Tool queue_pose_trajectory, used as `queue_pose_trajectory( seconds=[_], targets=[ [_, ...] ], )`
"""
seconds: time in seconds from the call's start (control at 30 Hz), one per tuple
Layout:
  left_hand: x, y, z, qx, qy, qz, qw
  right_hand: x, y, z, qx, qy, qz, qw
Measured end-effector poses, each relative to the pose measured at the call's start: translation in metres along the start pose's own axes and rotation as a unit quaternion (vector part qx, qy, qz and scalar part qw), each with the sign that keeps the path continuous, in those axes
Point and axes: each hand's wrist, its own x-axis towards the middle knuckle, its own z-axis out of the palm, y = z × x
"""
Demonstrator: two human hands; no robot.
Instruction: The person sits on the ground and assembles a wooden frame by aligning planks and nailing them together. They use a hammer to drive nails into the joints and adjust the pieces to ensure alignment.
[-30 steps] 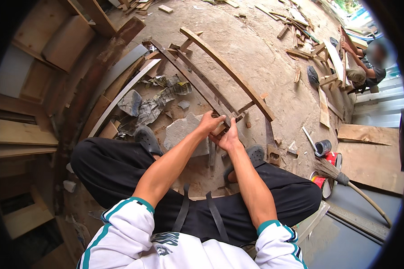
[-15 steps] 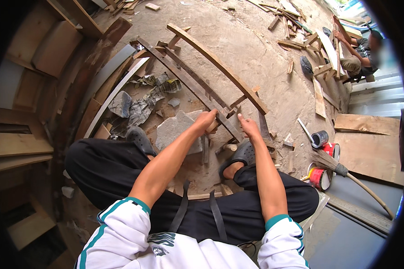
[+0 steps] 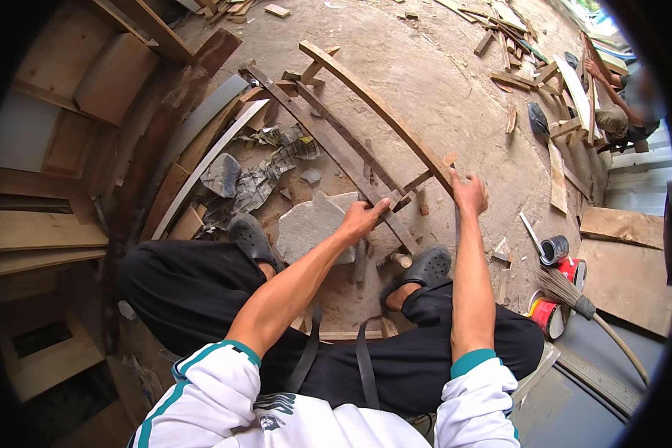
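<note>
A wooden frame of long rails joined by short crosspieces lies slantwise in front of me. My left hand (image 3: pixel 367 218) is closed round its near rail (image 3: pixel 322 143), close to the lower right end and beside a crosspiece joint. My right hand (image 3: pixel 469 193) grips the lower right end of the far rail (image 3: pixel 381 103), which is raised and lighter brown. A crosspiece (image 3: pixel 418 180) runs between the two sides near my hands. Below the near rail's end, a round-ended wooden piece (image 3: pixel 402 260) lies by my right shoe (image 3: pixel 424 270).
A broken stone slab (image 3: pixel 313 228) and crumpled paper (image 3: pixel 265 175) lie left of the frame. Wooden boards and cabinets (image 3: pixel 45 239) line the left side. Paint cans (image 3: pixel 554 249) and a broom (image 3: pixel 564 290) are at right. A person (image 3: pixel 621 104) works among wood at far right.
My right hand has moved right and up, from beside the near rail's end to the far rail's end, and closed on it. My left hand stays on the near rail. The view has shifted slightly.
</note>
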Motion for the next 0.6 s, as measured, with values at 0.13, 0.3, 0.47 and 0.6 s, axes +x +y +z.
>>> queue_pose_trajectory(
  seconds=[0.13, 0.3, 0.47, 0.6],
  targets=[
    [-0.008, 0.009, -0.008, 0.038, -0.033, 0.002, 0.999, 0.023, 0.003, -0.013, -0.121, -0.214, -0.178, 0.953],
    [-0.02, -0.002, -0.03, 0.032, -0.071, 0.029, 0.997, 0.0, -0.017, -0.02, -0.09, -0.285, -0.127, 0.946],
    [-0.034, -0.005, -0.042, -0.018, -0.086, 0.032, 0.996, -0.027, -0.032, -0.029, 0.06, -0.276, -0.127, 0.951],
    [-0.027, 0.001, -0.056, 0.028, -0.084, 0.078, 0.993, -0.038, -0.058, -0.05, -0.024, -0.197, -0.174, 0.964]
  ],
)
